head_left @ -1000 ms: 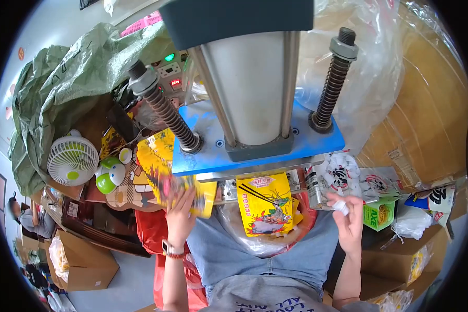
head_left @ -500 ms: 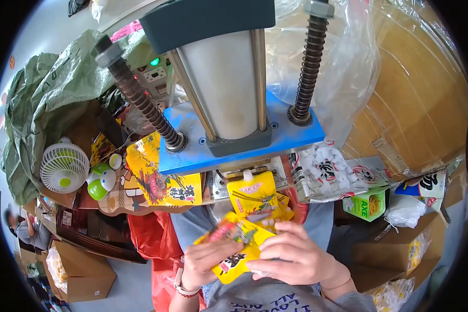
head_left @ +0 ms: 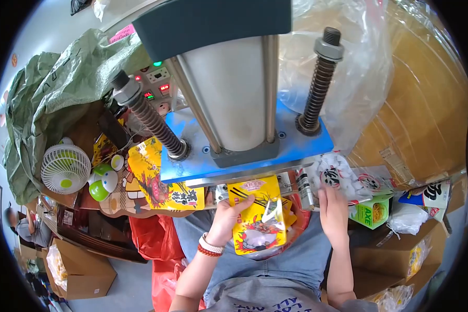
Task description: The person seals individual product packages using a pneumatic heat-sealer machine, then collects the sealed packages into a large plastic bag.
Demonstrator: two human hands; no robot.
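Note:
My left hand (head_left: 228,221) is closed on the left edge of a yellow printed pouch (head_left: 258,229), thumb on its front. The pouch hangs upright above my lap, its top end at the front of the press (head_left: 244,151). Over on the right, my right hand (head_left: 334,213) reaches with stretched fingers to the front of an opened silver printed bag (head_left: 343,174) of small white pieces. Its fingertips touch the bag or the pieces; whether anything is between them is hidden. More yellow pouches (head_left: 292,216) show behind the held one.
Left of the press lie more yellow pouches (head_left: 164,179), a green toy figure (head_left: 100,187) and a small white fan (head_left: 65,169). A green AXE box (head_left: 370,214) and white plastic bag (head_left: 406,214) sit right. Cardboard boxes (head_left: 83,270) stand low; a person (head_left: 31,229) is far left.
The blue press plate sits lower in view. Both hands were together on a tilted yellow pouch; now the left holds a pouch upright, while the right has moved to the silver bag.

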